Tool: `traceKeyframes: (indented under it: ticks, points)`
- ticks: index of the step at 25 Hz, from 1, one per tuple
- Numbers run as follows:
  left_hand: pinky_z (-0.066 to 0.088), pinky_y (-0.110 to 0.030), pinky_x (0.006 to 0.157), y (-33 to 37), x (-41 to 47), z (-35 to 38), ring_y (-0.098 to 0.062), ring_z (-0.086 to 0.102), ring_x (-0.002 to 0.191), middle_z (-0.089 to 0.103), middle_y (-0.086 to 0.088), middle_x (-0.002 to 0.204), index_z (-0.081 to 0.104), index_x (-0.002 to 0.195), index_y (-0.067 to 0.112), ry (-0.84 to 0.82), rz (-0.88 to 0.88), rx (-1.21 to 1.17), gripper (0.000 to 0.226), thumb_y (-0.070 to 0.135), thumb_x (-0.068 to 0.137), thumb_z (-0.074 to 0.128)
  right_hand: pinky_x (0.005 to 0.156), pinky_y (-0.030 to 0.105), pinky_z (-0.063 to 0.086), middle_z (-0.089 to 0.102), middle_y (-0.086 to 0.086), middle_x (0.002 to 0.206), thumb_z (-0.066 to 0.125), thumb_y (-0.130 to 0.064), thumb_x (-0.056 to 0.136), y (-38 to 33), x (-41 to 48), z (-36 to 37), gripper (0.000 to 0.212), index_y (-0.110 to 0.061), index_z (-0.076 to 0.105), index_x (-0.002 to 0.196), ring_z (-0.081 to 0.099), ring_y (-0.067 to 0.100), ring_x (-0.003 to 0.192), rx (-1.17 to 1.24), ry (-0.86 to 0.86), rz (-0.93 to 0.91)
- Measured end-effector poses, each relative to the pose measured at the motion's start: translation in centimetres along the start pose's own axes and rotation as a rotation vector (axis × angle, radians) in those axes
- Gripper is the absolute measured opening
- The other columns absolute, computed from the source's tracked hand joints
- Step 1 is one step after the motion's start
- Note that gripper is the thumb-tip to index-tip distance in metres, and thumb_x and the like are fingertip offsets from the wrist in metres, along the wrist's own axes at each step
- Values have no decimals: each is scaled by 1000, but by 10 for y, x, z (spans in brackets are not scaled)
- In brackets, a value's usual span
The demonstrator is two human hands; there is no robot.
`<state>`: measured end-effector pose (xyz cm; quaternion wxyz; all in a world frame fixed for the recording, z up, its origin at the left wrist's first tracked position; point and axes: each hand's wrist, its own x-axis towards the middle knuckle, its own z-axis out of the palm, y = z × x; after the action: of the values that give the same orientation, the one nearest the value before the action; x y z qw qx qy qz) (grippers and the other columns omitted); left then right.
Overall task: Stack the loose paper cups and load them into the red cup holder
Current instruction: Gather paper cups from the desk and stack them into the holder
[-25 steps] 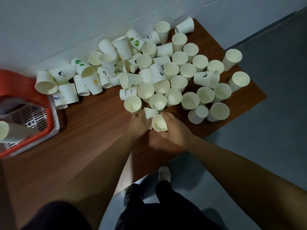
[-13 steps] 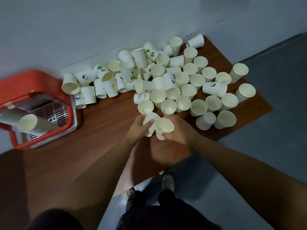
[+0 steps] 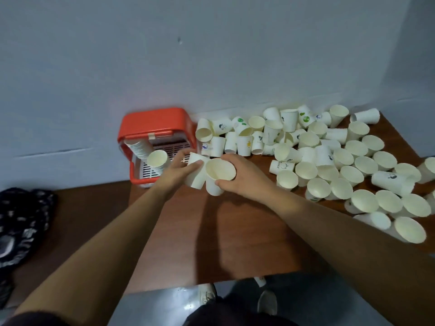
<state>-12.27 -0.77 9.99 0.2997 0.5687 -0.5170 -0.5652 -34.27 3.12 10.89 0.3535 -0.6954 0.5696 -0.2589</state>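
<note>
The left hand (image 3: 177,171) curls its fingers round a white paper cup (image 3: 198,181) held slanted; if more cups are nested in it, I cannot tell. The right hand (image 3: 244,180) grips a second cup (image 3: 220,170), mouth up, touching the first. Both are above the brown desk (image 3: 223,231). From the hands, the red cup holder (image 3: 153,121) stands at ten o'clock with stacked cups (image 3: 140,147) inside. The loose cups (image 3: 329,161) lie heaped from one to four o'clock.

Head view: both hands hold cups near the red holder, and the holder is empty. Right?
No. The head view shows the holder is not empty: a cup stack lies in it. The left hand and right hand do hold cups near it.
</note>
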Motion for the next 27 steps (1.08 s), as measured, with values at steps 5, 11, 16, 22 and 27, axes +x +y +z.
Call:
traceKeyframes:
  ticks: [5,11,16,22,27]
  points:
    - [54,-54,94,-16,4,-111,-27,65,111,68,-4,120,52,125,35,290,116,29,58,47,76,79,96,24,39,51,-5,137,77,-42,76,-46,57,40,74,-21,45,139,49,12,122,-8,76,-3]
    - [50,-36,96,-40,43,-150,-12,59,108,60,5,121,51,129,21,356,187,156,60,27,78,82,90,27,39,54,-1,130,76,-39,76,-62,111,74,68,-18,47,134,51,16,118,-14,190,58]
    - [43,-27,88,-61,84,-150,-15,53,113,55,5,125,46,130,21,280,181,299,67,24,75,84,91,23,36,52,-2,131,75,-38,79,-58,134,98,66,-19,45,135,49,13,116,-10,239,94]
    - [45,-45,103,-93,119,-150,-25,50,124,51,-4,137,45,135,24,157,108,557,81,39,66,86,97,30,43,51,-4,134,75,-42,80,-44,153,111,70,-22,42,139,48,12,119,-33,227,166]
    - [46,-49,103,-114,125,-161,-21,48,125,50,0,138,42,138,35,43,116,487,87,56,62,80,96,34,46,55,-4,125,75,-40,79,-46,173,128,66,-19,45,134,52,14,114,29,201,164]
